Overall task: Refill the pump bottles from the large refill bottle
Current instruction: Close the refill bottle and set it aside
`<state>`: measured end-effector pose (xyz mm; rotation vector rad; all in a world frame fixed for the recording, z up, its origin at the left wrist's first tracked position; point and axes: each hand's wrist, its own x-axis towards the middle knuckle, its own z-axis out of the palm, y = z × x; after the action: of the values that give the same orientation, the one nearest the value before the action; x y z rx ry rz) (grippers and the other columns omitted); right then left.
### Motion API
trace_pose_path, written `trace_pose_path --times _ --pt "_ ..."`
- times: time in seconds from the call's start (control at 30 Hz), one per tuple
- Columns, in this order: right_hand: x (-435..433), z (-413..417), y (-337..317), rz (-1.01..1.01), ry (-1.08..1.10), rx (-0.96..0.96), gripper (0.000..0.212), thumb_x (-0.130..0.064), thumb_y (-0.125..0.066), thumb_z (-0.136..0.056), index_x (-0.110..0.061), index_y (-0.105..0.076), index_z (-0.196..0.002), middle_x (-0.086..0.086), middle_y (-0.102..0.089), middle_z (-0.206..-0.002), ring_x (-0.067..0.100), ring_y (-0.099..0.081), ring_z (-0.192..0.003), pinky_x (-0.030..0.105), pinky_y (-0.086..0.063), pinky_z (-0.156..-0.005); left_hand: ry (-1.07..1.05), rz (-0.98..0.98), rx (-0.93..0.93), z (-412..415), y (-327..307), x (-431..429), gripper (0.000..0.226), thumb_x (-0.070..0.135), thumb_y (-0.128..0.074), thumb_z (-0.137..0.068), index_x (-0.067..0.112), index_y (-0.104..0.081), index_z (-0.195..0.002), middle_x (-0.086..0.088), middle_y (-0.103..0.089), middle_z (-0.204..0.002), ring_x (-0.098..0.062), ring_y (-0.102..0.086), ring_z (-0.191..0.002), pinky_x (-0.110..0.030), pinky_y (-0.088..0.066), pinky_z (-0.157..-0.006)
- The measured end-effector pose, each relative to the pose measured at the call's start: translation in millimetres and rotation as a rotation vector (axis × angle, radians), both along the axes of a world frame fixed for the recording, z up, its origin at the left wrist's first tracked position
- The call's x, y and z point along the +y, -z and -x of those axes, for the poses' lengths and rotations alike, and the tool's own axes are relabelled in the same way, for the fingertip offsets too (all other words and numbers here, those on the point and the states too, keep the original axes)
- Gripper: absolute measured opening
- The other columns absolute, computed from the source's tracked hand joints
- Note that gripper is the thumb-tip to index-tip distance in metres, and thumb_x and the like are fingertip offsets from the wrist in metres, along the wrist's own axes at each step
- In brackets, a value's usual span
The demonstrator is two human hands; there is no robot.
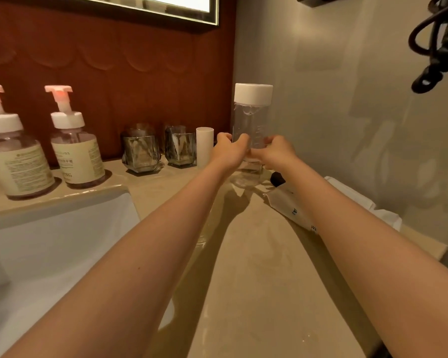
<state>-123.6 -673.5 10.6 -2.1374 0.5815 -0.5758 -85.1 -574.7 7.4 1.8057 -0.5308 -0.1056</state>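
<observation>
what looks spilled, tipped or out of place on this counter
Nothing stands out: the two pump bottles and two glasses stand upright, and the left hand and right hand hold the capped clear bottle upright.

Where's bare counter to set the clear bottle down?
Free: counter strip between sink and white packets, in front of the clear bottle. Crowded: back edge (pump bottles, glasses, white cup) and the right wall side (those packets, towel).

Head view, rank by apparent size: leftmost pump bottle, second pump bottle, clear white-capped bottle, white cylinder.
1. Leftmost cream-labelled pump bottle, nearer camera, true size unsure.
2. Second cream-labelled pump bottle.
3. Clear white-capped bottle, equally tall, slimmer.
4. Small white cylinder.
</observation>
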Motion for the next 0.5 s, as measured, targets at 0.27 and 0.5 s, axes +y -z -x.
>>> trace_pose_path --times 0.27,0.5 --pt "-34 57 -15 0.015 -0.035 0.1 0.035 -0.009 -0.055 -0.091 -0.01 -0.052 -0.125 0.006 -0.052 -0.112 0.022 -0.054 -0.099 0.024 -0.048 -0.064 -0.152 0.073 -0.091 29 0 0 0.043 0.018 -0.053 -0.092 0.01 -0.036 -0.131 -0.004 -0.052 -0.116 -0.012 -0.052 -0.087 -0.021 -0.041 -0.066" --pt "-55 108 -15 0.048 -0.054 0.218 0.023 -0.003 -0.054 -0.087 -0.009 -0.061 -0.107 0.003 -0.056 -0.077 0.013 -0.05 -0.066 0.025 -0.043 -0.059 0.147 -0.142 -0.206 81 1 -28 0.029 0.014 -0.055 -0.089 0.011 -0.051 -0.118 -0.001 -0.054 -0.102 -0.017 -0.056 -0.094 -0.029 -0.047 -0.079"
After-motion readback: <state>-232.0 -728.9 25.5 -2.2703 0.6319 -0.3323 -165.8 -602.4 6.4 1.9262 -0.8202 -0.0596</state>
